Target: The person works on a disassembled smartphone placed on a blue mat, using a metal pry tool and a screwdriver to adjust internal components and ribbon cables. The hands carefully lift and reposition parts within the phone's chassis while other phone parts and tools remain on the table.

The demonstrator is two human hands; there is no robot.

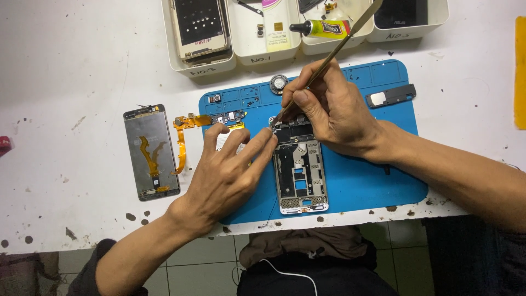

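I am watching the phone frame [300, 174] lying flat on the blue work mat [378, 186], near the mat's front edge and a little left of its middle. Its long axis is running away from me toward the trays, tilted only slightly; the silver end is pointing at the table's near edge and the darker end, where the work is going on, is pointing toward the back.

My right hand [329, 109] is pinching a thin metal pry tool [339, 46] between thumb and forefinger, its tip resting at the frame's top left corner and its free end sticking out over the white trays [203, 66]. My left hand [227, 175] is holding nothing; it is spread open, fingertips pressing the frame's upper left edge to steady it.

I judge the main risk to be the tip slipping: too much force at that corner could gouge the small parts there or jab my left fingertips, which are sitting right beside it. The frame could also skate on the mat if the left hand eases off. The orange flex cable [183, 140] and the screen panel [152, 152] are lying just left of the mat, near my left wrist, where a sweep could snag them. The glue tube [320, 27] is sitting under the tool's tail.
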